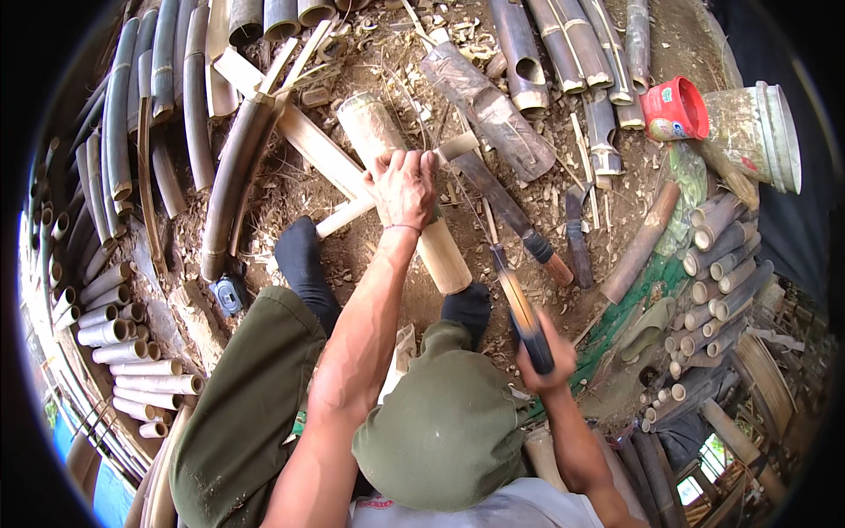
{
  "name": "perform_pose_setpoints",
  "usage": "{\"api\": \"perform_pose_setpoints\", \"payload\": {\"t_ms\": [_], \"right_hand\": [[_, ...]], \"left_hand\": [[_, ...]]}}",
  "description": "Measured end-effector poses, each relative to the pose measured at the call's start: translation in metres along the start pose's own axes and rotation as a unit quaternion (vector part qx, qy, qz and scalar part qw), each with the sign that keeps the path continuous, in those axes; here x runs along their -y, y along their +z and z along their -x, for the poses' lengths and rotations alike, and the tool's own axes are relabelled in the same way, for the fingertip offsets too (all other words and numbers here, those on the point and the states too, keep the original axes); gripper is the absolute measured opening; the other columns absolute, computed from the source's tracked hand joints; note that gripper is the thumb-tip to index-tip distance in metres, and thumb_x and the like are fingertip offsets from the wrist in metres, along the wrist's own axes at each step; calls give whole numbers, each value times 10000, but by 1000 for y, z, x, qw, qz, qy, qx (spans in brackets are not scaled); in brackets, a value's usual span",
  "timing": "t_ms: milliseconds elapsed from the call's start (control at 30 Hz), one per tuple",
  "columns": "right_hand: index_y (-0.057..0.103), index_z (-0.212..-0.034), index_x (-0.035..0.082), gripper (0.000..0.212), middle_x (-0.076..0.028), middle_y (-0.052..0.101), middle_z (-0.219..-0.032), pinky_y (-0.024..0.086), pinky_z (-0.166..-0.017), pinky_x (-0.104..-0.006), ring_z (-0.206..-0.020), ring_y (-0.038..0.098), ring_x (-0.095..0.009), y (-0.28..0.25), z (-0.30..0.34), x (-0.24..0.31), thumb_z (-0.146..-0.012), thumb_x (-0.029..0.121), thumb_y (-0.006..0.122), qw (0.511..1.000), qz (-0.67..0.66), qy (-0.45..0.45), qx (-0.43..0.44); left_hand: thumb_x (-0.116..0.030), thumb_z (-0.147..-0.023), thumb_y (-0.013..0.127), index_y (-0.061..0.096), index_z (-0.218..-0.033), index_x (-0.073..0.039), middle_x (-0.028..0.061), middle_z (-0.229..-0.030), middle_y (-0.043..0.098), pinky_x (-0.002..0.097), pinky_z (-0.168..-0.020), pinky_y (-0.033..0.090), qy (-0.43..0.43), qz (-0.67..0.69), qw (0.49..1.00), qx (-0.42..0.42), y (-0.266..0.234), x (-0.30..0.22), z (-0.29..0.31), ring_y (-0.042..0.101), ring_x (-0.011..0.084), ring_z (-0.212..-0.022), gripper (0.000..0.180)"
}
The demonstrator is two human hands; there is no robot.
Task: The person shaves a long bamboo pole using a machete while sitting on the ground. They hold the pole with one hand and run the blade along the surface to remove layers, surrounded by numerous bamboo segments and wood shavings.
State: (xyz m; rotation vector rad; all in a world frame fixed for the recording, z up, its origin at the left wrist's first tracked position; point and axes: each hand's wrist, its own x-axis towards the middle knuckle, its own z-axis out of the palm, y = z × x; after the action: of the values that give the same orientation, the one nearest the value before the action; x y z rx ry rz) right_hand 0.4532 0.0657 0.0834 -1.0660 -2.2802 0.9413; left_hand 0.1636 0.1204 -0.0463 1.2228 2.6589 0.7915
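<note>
My left hand (405, 189) is closed over a thin pale bamboo stick (458, 146) and presses it crosswise on a short pale bamboo log (444, 260). The stick pokes out on both sides of the hand. To the right, my right hand (547, 356) grips the orange-and-black handle of a handsaw (519, 304). Its narrow blade, seen nearly edge-on, runs up and left past the stick's right end; whether it touches the stick I cannot tell. Split bamboo strips (317, 150) lie just left of the log.
A machete (519, 224) and a shorter knife (576, 233) rest right of the log, near a notched dark bamboo piece (488, 110). A blue tape measure (231, 295) sits at left. Cut bamboo tubes (158, 384) are stacked on both sides. A red tub (676, 110) adjoins a whitish bucket (748, 132).
</note>
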Motion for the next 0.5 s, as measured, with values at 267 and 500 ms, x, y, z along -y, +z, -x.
{"api": "perform_pose_setpoints", "payload": {"t_ms": [267,500], "right_hand": [[558,-1213,-147,562,-197,685,-811,540,-594,-338,-604,674,-257,16,-18,-9,-666,-28,606,999,-4,-34,-32],[529,-1265,-126,568,-260,677,-1061,582,-686,-318,-814,714,-245,50,-103,-16,-712,-34,621,983,-152,-46,-93]], "left_hand": [[-390,-940,548,677,-964,-197,-7,-960,628,474,-909,308,-1,-13,1000,10,-5,-5,2,491,262,-1033,233],[-409,-914,571,669,-957,-188,-5,-955,619,507,-913,299,-4,20,999,25,-5,-5,1,491,262,-1053,246]]}}
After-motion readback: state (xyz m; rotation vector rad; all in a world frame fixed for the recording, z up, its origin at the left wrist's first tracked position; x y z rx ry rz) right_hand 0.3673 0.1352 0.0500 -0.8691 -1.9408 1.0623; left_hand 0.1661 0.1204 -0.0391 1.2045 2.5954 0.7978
